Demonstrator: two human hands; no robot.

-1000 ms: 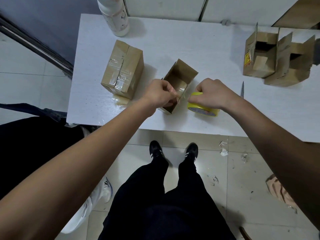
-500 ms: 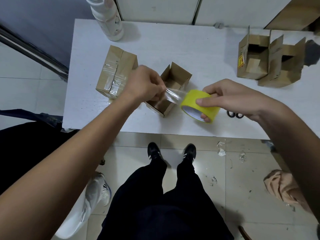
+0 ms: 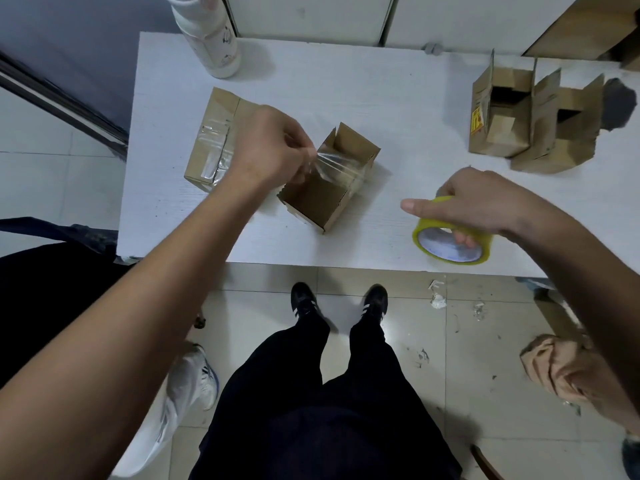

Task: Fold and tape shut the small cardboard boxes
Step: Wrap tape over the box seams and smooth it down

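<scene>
My left hand [image 3: 268, 147] pinches the clear tape strip [image 3: 337, 164] over the open box [image 3: 329, 181] mid-tabletop; my right hand [image 3: 485, 206] grips the tape roll [image 3: 450, 242] nearby. Slack could let the strip fold onto itself.

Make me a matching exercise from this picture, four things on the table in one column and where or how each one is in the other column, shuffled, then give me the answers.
Things:
1. tape roll
2. taped box
3. open box
4. white bottle

States:
A. standing at the table's far left corner
B. sealed, lying behind the left hand
C. gripped by the right hand near the table's front edge
D. flaps up, a clear tape strip stretched across it

Pairs: 1-C, 2-B, 3-D, 4-A
</scene>
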